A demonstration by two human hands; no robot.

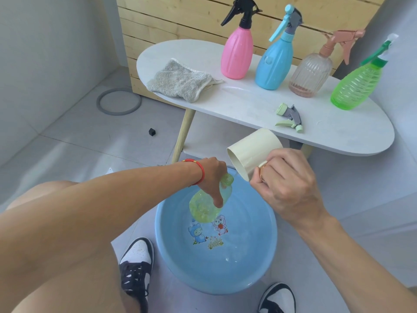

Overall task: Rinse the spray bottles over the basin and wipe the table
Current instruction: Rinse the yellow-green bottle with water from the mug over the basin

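My left hand (212,175) grips a pale green translucent bottle (204,207) without its spray head, tilted over the blue basin (259,263) on the floor. My right hand (286,186) holds a cream cup (252,150) by its handle, tipped toward the bottle's open neck. The removed green and grey spray head (290,118) lies on the white oval table (248,105). Standing on that table are a pink bottle (237,55), a blue bottle (274,64), a clear pinkish bottle (311,73) and a green bottle (356,86). A grey cloth (178,81) lies at the table's left end.
The basin holds a little water and cartoon decals. My two black-and-white shoes (136,263) flank it. A wooden slat panel (180,16) stands behind the table. A grey ring (119,101) and a small black cube (152,131) lie on the tiled floor.
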